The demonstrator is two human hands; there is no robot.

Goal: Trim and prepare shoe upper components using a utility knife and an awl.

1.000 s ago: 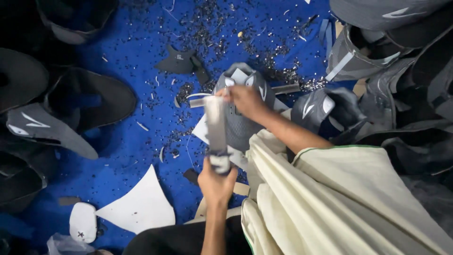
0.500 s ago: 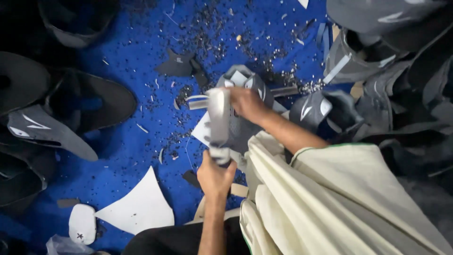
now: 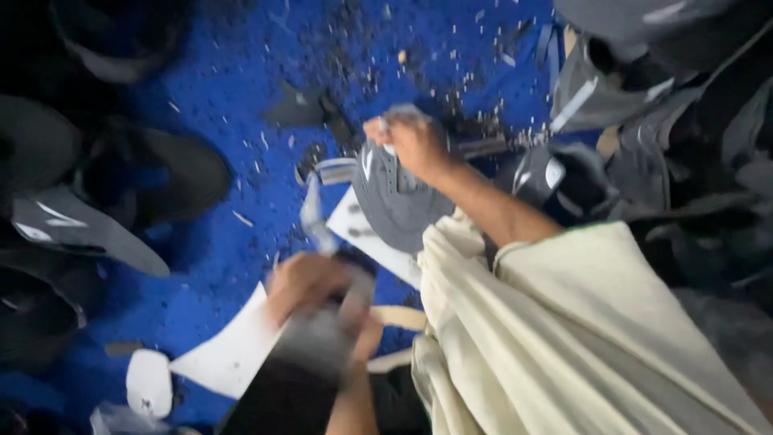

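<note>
- Evidently, a grey cap [image 3: 394, 201] is pinned by the right hand [image 3: 411, 141], whose grip is closed over the cap's far edge; the crown is pressed down toward the blue floor [image 3: 217, 121], apparently so that it does not slide while its near side is worked on.
- Nearer the body than that grip, the left hand [image 3: 310, 286] is seen blurred, its fingers curled together around a pale grey strip [image 3: 316, 217]; how tightly the strip is clamped cannot be told through the blur.
- The strip is held stretched from the left grip up toward the cap's near-left side, which suggests it is kept taut between the two hands; whether it is attached to the cap cannot be told.
- A white sheet [image 3: 366, 234] is partly covered by the cap, below the right grip.
- A white cut piece [image 3: 233, 354] lies just left of the left grip, and a small white oval piece [image 3: 149, 383] lies further left, beside it.
- Dark caps [image 3: 88, 234] are heaped well to the left of both grips, and more grey caps [image 3: 564, 177] lie just right of the right forearm, within reach.
- Small scraps [image 3: 354, 64] are scattered over the floor beyond the right grip.
- A cream garment [image 3: 580, 338] covers the lap, right of the left grip.
</note>
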